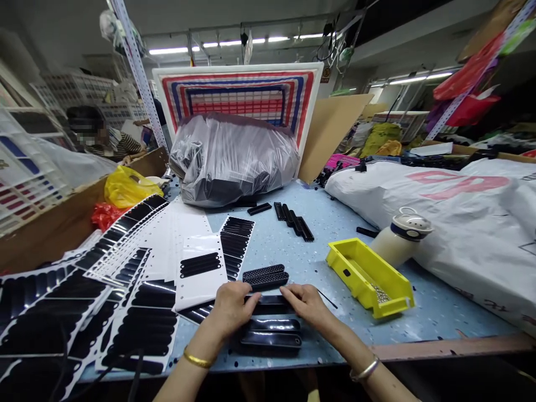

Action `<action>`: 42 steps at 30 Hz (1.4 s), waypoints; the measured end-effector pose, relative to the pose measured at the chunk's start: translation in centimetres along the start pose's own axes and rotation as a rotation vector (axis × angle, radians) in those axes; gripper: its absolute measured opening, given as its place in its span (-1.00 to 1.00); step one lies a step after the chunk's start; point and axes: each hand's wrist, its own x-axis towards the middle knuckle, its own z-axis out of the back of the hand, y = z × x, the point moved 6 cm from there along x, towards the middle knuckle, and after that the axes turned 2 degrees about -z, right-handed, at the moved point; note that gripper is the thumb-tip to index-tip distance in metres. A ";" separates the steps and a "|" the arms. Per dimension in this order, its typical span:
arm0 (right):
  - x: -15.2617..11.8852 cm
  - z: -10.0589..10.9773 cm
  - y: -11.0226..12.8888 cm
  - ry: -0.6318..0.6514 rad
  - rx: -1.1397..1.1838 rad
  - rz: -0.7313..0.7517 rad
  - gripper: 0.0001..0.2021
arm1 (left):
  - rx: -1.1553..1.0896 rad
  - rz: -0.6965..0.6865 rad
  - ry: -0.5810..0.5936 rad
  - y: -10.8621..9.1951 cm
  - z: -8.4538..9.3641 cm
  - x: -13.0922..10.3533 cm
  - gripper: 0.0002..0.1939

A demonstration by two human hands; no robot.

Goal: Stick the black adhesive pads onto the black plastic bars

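A black strip-shaped piece (271,304) lies between my two hands on the blue table. My left hand (235,304) has its thumb and fingers closed at the piece's left end. At the right end, the fingers of my right hand (309,304) are pressed on it. Just beyond are two black textured pieces (266,277) side by side. Nearer me sit glossy black pieces (271,339). To the left, a white sheet (201,290) carries several black strips (200,264). My fingertips partly cover the piece's ends.
A yellow bin (364,279) with small metal parts and a bottle (396,240) stand at the right. White sacks (452,206) lie beyond them. A plastic-wrapped bundle (238,162) sits at the back. Sticker sheets (142,318) cover the left. A person (113,142) is at the far left.
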 end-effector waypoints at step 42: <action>3.2 -2.3 11.7 -0.058 -0.188 0.547 -0.71 | 0.186 0.250 -0.094 11.4 4.3 -7.7 -0.32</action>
